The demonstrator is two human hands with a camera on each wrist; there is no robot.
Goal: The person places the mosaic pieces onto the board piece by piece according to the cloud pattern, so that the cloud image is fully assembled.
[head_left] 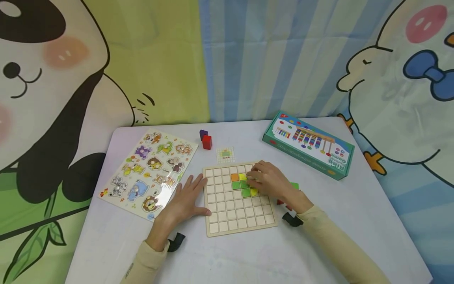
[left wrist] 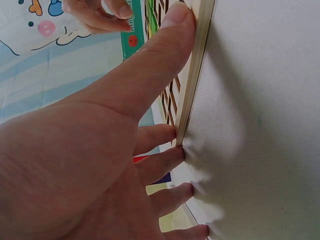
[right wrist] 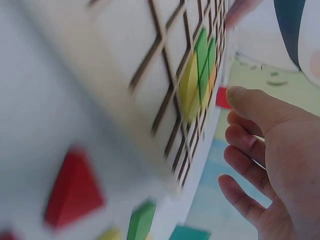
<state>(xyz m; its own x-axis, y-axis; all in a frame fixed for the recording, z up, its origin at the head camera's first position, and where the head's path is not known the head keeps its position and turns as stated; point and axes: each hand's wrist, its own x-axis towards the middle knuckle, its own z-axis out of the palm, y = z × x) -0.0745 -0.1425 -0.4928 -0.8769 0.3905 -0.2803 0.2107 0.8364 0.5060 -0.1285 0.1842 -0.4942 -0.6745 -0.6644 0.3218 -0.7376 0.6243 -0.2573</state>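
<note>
A square wooden grid board [head_left: 222,216] lies on the white table. On it sit an orange tile [head_left: 235,177], a yellow tile [head_left: 242,176], several green tiles [head_left: 246,193] and a second yellow tile [head_left: 253,192]. My left hand [head_left: 187,197] spreads beside the board's left side. In the left wrist view its thumb [left wrist: 167,42] rests on the board's edge. Over the right part of the grid hovers my right hand [head_left: 271,181], covering some cells. The right wrist view shows its fingers [right wrist: 245,142] loosely bent, with nothing visible between them.
A small pattern card [head_left: 225,155] lies behind the board, near red [head_left: 207,142] and purple blocks [head_left: 203,134]. An animal puzzle board [head_left: 149,173] is at left, a green toy box [head_left: 308,145] at back right. Red [right wrist: 74,192] and green pieces [right wrist: 141,220] lie right of the grid.
</note>
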